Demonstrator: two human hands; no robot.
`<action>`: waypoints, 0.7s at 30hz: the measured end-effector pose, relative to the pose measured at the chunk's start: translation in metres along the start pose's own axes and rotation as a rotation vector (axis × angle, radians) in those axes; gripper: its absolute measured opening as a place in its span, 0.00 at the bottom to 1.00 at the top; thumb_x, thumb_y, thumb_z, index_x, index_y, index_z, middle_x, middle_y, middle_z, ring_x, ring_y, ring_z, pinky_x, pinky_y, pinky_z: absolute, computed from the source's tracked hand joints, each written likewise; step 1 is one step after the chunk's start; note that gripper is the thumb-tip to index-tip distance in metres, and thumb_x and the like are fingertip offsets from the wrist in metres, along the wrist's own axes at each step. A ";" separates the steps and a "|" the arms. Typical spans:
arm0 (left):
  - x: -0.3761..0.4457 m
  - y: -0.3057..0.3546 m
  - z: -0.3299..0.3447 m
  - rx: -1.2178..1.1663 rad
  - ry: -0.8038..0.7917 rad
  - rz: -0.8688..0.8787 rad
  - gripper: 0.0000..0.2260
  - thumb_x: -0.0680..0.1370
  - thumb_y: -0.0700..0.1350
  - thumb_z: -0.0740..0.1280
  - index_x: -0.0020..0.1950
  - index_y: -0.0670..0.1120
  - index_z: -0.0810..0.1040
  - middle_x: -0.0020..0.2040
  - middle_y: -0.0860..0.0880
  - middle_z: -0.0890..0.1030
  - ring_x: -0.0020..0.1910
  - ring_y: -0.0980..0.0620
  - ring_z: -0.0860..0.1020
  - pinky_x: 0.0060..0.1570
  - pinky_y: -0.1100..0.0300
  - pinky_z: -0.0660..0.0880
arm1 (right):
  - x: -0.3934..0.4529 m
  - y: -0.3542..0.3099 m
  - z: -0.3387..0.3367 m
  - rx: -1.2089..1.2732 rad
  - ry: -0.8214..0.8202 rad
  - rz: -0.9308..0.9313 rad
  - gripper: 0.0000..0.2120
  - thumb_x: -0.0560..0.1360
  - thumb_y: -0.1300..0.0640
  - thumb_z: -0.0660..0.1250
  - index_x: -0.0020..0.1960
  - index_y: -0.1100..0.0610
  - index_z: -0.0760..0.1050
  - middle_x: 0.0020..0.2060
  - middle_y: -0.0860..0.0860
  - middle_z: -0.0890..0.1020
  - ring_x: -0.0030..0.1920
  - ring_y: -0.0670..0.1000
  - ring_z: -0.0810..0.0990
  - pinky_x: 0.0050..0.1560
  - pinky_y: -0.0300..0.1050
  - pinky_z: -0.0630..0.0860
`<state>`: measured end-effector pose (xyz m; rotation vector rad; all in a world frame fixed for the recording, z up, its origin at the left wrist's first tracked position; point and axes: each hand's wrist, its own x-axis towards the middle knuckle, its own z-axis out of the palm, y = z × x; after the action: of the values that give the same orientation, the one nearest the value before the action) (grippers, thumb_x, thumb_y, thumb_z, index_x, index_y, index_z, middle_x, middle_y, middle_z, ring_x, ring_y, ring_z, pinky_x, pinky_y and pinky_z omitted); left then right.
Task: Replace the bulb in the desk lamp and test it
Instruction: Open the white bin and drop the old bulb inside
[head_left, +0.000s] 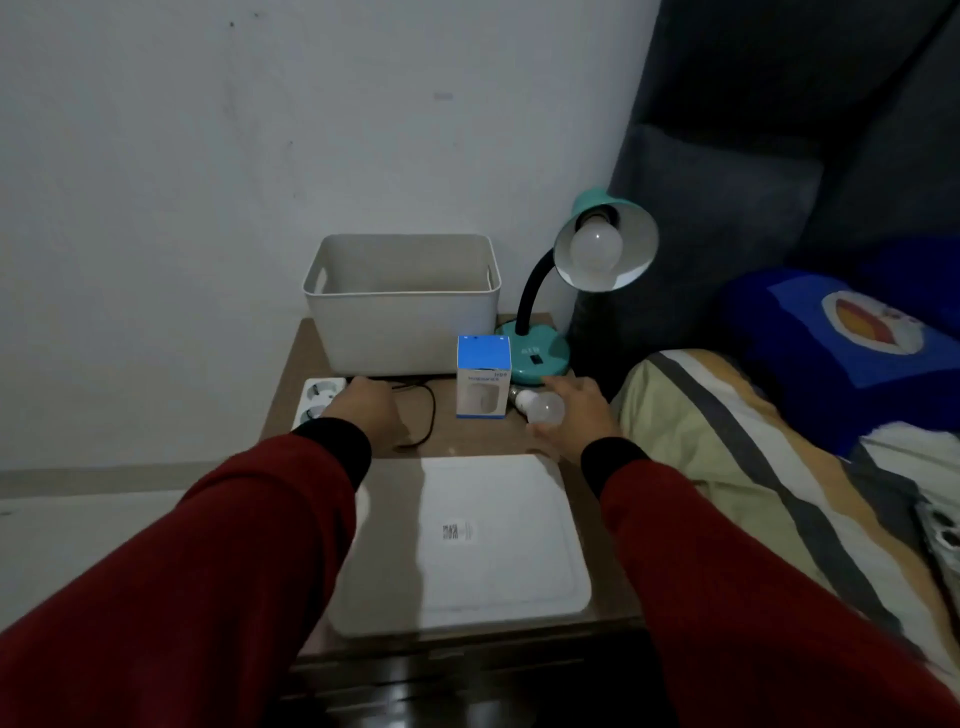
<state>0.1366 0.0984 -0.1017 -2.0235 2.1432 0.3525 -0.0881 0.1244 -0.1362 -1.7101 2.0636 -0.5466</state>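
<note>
1. Right hand (574, 418): fingers spread and curved round the loose bulb (543, 407), which lies on the table (467, 441). They touch it at its 3 o'clock side; a firm grip isn't clear, looks like resting or just closing.
2. Left hand (363, 408): curled into a loose fist at the black cord (428, 410), right by the power strip (317, 402). Can't tell if the fingers pinch a plug; they're hidden behind the knuckles.
3. Bulb box (483, 376) stands upright at 9 o'clock of the loose bulb, just beside it.
4. Desk lamp (540, 353), teal base at 12 o'clock of the right hand, shade up at 1 o'clock. A bulb (595, 244) sits in the socket, unlit.
5. Grey bin (402, 301) at 11 o'clock, white lid (467, 540) near at 6 o'clock.
6. Step, my guess: swap looks done, the loose bulb is likely the old one. Power-up and test pending.
7. Next calls for: plug seated in the strip, then base switch pressed.
</note>
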 end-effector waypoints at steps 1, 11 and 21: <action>0.007 0.001 -0.001 -0.020 -0.017 -0.007 0.21 0.74 0.54 0.68 0.55 0.38 0.78 0.57 0.41 0.80 0.58 0.45 0.77 0.56 0.57 0.74 | 0.006 0.003 0.005 0.042 0.001 0.030 0.32 0.69 0.55 0.73 0.71 0.52 0.66 0.69 0.59 0.64 0.67 0.58 0.69 0.69 0.47 0.66; 0.043 -0.001 0.002 -0.120 -0.092 -0.070 0.26 0.67 0.56 0.74 0.55 0.38 0.77 0.56 0.41 0.79 0.55 0.44 0.78 0.48 0.59 0.74 | 0.037 0.017 0.030 0.174 -0.016 0.134 0.31 0.68 0.50 0.74 0.69 0.54 0.70 0.65 0.59 0.74 0.66 0.57 0.72 0.67 0.45 0.67; 0.013 0.006 -0.037 0.002 0.015 0.006 0.17 0.76 0.49 0.66 0.59 0.38 0.76 0.60 0.40 0.78 0.59 0.43 0.77 0.55 0.57 0.75 | 0.012 -0.006 -0.018 0.193 0.038 0.115 0.27 0.69 0.51 0.73 0.66 0.55 0.72 0.62 0.59 0.75 0.60 0.58 0.75 0.62 0.48 0.72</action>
<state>0.1315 0.0759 -0.0691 -2.0259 2.1576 0.3359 -0.0949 0.1119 -0.1186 -1.4728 2.0471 -0.7202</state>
